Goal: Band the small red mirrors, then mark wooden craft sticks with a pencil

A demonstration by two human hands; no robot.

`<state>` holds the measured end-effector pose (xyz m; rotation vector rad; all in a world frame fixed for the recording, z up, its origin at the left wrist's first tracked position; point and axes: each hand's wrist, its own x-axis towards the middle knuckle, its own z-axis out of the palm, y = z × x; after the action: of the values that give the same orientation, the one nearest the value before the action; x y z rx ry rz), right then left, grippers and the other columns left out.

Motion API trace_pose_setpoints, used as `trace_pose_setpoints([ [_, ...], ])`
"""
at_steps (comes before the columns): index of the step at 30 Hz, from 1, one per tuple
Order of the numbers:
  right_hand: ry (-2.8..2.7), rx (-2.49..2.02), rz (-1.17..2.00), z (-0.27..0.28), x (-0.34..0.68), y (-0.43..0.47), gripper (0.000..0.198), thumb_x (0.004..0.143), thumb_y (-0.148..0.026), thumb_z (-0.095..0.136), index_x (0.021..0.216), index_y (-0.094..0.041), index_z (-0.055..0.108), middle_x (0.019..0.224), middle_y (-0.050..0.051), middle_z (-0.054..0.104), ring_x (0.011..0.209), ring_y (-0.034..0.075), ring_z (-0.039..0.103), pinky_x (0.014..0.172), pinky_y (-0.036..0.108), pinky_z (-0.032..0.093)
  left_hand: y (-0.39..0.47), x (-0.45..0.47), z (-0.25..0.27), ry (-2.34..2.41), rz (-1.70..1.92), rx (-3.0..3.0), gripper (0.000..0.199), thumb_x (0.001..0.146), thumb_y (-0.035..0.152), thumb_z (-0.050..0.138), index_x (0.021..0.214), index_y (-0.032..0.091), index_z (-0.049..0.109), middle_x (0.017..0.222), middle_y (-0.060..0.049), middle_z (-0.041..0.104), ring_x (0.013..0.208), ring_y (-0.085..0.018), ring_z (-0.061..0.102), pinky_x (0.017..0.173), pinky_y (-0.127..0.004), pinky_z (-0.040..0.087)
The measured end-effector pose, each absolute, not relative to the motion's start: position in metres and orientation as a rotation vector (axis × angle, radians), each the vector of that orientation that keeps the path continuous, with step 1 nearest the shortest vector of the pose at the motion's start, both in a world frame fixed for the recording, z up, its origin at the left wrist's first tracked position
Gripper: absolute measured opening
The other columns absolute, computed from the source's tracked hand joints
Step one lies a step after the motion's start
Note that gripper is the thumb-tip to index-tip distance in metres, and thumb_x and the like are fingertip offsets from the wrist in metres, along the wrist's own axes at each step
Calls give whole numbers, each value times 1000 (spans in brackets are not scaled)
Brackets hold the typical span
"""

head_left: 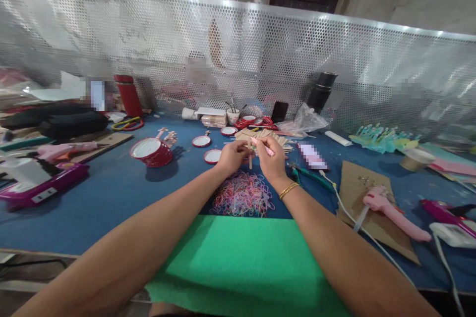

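Working remotely, I find the bare left hand (234,156) too small to tell which digits pinch the thin pale wooden stick (250,161). The bare right hand (273,161) partly hides a slim pink rod (268,151). Blurring blocks my reading of the flat, pale-screened phone (313,155). The bottom edge crops the bright green cloth (249,262); the right edge cuts off a purple plastic power strip (442,211).

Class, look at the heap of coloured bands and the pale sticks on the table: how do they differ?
The coloured bands are curly loops, while the pale sticks are straight and slim. The coloured bands mix pinks, purples and other colours; the pale sticks are all a similar tan. The coloured bands lie nearer the person, whereas the pale sticks lie farther back, partly hidden by the hands. Both lie loose on the blue table.
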<state>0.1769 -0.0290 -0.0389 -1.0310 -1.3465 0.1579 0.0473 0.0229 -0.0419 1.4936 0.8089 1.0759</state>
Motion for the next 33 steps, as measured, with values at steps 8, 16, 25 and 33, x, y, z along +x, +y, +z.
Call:
trace_pose_setpoints([
  [8,-1375,-991,174,-37,174,-30,23,92,-41,56,86,-23,68,84,3,72,80,20,65,77,33,50,21,47,-41,763,1095,1455,36,63,31,80,94,15,69,70,-2,70,67,-18,69,59,-27,57],
  [16,-1286,-1021,193,-40,178,-26,21,91,-40,57,85,-22,68,85,4,73,83,21,67,79,34,50,22,48,-42,798,1073,1416,35,64,29,79,94,17,69,75,-3,71,74,-20,71,60,-27,56],
  [25,-1347,-990,197,-40,175,-27,21,92,-39,56,86,-23,68,85,4,73,81,21,66,77,34,51,22,47,-41,792,1083,1430,32,65,28,78,94,16,69,72,-2,70,73,-20,71,60,-27,56],
  [33,-1341,-983,196,-38,176,-29,22,92,-40,56,87,-22,68,85,3,72,83,21,66,79,34,51,19,47,-39,776,1088,1422,38,60,30,82,93,16,69,70,-1,70,70,-19,70,59,-27,56],
])
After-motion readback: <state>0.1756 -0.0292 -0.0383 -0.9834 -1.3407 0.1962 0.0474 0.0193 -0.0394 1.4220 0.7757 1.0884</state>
